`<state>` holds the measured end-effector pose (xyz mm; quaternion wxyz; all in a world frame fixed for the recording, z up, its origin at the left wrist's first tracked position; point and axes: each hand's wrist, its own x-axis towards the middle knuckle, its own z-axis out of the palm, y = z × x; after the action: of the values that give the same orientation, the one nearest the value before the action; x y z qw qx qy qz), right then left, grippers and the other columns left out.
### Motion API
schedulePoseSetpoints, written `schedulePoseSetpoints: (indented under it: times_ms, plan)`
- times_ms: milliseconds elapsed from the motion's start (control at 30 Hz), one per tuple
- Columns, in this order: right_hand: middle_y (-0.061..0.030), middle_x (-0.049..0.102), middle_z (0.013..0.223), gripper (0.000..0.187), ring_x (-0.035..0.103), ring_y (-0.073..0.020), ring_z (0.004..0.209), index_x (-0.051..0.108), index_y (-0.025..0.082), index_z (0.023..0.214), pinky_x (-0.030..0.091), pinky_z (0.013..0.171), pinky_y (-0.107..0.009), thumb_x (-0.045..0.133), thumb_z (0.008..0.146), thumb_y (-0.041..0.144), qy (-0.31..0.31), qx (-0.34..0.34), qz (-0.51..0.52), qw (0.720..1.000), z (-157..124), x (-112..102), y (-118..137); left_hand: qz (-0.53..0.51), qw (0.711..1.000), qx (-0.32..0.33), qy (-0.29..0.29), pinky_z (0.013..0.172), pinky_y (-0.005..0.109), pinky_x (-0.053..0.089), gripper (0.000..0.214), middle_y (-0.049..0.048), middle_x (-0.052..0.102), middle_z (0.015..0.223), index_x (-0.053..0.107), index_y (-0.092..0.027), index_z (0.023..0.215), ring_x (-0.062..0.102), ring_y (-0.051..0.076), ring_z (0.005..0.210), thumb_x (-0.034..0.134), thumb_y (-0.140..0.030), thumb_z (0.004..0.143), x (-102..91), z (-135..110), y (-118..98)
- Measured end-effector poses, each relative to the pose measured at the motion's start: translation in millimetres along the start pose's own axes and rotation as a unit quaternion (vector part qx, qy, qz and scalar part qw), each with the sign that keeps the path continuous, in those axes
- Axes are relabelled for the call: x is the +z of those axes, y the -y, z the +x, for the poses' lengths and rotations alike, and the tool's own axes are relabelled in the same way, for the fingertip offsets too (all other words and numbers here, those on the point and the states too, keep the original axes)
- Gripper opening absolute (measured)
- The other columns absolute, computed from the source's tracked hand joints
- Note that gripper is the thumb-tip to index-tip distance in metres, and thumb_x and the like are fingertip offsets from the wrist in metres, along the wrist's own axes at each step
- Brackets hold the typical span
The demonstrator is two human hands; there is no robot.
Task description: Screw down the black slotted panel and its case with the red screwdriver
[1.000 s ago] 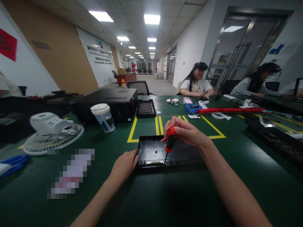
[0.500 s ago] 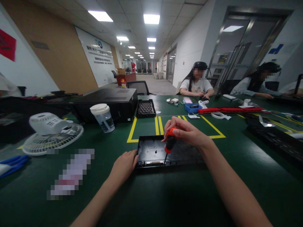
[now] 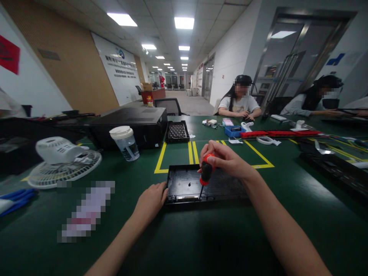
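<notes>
A shallow black rectangular plastic panel [image 3: 184, 177] with a raised rim lies flat on the green table before me. My left hand [image 3: 153, 197] grips its left end, the thumb along the rim and the other fingers partly hidden. In my right hand [image 3: 220, 157] is a red and black screwdriver [image 3: 206, 171], held from above by its handle and leaning slightly. Its thin shaft reaches down to the panel's near edge, beside a pale shiny strip [image 3: 186, 197]. Whether a screw sits under the tip is too small to tell. My right wrist covers part of the panel's right end.
Left of me are a lidded cup [image 3: 125, 142], a white fan [image 3: 61, 163] and blue gloves [image 3: 17, 200]. Behind the panel stand a large black case [image 3: 129, 124] and a black tray [image 3: 177, 132]. A long black part [image 3: 336, 176] lies right. Co-workers sit across the table.
My right hand and the screwdriver handle have shifted very slightly, the tip staying in place. My left hand and the panel hold still. A co-worker at far right has raised a hand.
</notes>
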<state>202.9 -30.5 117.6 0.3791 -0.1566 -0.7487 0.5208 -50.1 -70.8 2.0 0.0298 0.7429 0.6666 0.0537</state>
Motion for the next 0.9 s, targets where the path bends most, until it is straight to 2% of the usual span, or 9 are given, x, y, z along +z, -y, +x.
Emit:
schedulePoseSetpoints:
  times_ms: [400,900]
  plan:
    - [-0.0021,0.051,0.083,0.022,0.049,-0.0087,0.066,0.042,0.017,0.075,0.042,0.058,-0.022,0.058,0.081,0.031,-0.046,-0.012,-0.093,0.995,1.8,1.8,2.0,0.006,1.000,0.008,-0.009,0.082,0.030,0.044,0.038,0.0108,0.063,0.107,0.054,-0.016,0.115,0.058,0.020,0.097,0.032,-0.034,0.090,4.7,0.7,3.0]
    - [0.0009,0.047,0.072,0.028,0.040,-0.0087,0.061,0.038,0.017,0.066,0.030,0.054,-0.024,0.060,0.079,0.030,-0.107,-0.039,-0.227,0.967,3.5,3.6,5.4,-0.001,1.000,0.012,-0.015,0.080,0.032,0.046,0.039,0.0111,0.063,0.105,0.054,-0.014,0.115,0.059,0.022,0.095,0.031,-0.034,0.090,3.7,-0.1,2.5]
